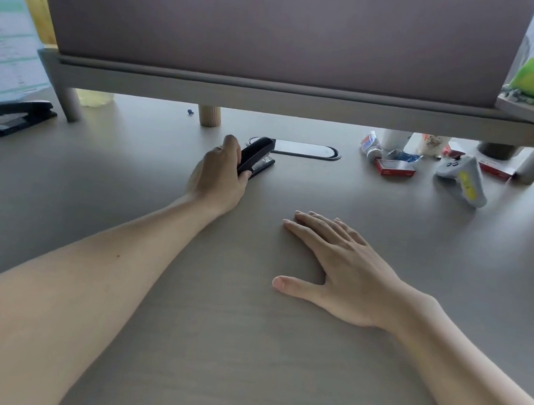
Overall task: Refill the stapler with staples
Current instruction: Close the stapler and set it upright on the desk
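A small black stapler [258,155] lies on the grey desk [240,350] just in front of an oval cable slot; its top arm is tilted up. My left hand [220,176] is stretched forward and wrapped around the stapler's near end. My right hand [335,268] rests flat on the desk, palm down, fingers apart, holding nothing. A red staple box [394,168] sits on the desk to the right of the slot. Another red box [495,170] lies farther right.
A larger black stapler [17,116] lies at the far left. A monitor stand [288,99] with wooden legs spans the back and carries a screen. A grey game controller [463,182], a small tube and several bottles crowd the back right. Green tissue packs sit upper right.
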`<state>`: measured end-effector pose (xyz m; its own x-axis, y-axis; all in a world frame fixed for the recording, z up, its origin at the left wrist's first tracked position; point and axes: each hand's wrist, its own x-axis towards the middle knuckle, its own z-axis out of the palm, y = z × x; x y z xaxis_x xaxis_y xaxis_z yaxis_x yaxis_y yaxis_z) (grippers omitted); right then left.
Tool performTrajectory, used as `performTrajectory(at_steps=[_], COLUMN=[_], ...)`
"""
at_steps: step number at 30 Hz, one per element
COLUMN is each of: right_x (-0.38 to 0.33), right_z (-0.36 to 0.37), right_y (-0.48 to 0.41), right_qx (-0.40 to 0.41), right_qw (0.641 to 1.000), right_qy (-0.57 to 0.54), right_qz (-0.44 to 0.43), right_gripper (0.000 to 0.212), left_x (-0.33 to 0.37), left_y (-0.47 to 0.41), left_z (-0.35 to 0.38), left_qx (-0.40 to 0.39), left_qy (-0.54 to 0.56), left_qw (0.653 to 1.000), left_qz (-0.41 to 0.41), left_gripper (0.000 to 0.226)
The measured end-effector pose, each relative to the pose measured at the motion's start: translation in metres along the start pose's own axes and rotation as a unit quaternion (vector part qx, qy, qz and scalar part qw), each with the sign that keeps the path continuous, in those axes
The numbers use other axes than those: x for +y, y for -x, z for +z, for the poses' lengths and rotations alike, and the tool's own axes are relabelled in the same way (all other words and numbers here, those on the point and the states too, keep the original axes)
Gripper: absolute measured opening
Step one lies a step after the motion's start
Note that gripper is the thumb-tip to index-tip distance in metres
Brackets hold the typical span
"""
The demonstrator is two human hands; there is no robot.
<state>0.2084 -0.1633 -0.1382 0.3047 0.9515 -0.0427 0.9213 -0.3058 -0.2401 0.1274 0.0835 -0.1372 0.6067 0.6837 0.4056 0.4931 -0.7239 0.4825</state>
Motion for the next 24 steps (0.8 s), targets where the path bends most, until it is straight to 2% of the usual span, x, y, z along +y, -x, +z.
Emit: performTrajectory(at_steps=[8,16,18,21,24], right_x=[0.004,0.003,0.0,-0.006,-0.015], right_z=[0.003,-0.001,-0.002,-0.005,-0.01], right_y=[-0.001,0.0,0.001,0.006,0.019], right_qx=[0.01,0.003,-0.002,-0.008,-0.006], right_qw=[1.0,1.0,1.0,1.0,0.999], right_qy=[0.003,0.007,0.01,0.018,0.035], right_qz=[-0.008,-0.012,-0.01,-0.001,-0.002], right_gripper=[0.101,0.11,0.11,0.099,0.095], left_x=[0.004,-0.003,-0.005,-0.008,-0.008], left_y=[-0.016,0.009,0.025,0.054,0.085], left_z=[0.01,-0.005,-0.017,-0.037,-0.058], left_qx=[-0.011,0.004,-0.02,-0.091,-0.174], left_qy=[-0.009,-0.007,-0.003,-0.013,-0.038], left_qw=[1.0,1.0,0.999,0.99,0.975], left_qz=[0.0,0.023,0.05,0.107,0.13], left_gripper=[0.027,0.041,0.046,0.05,0.057])
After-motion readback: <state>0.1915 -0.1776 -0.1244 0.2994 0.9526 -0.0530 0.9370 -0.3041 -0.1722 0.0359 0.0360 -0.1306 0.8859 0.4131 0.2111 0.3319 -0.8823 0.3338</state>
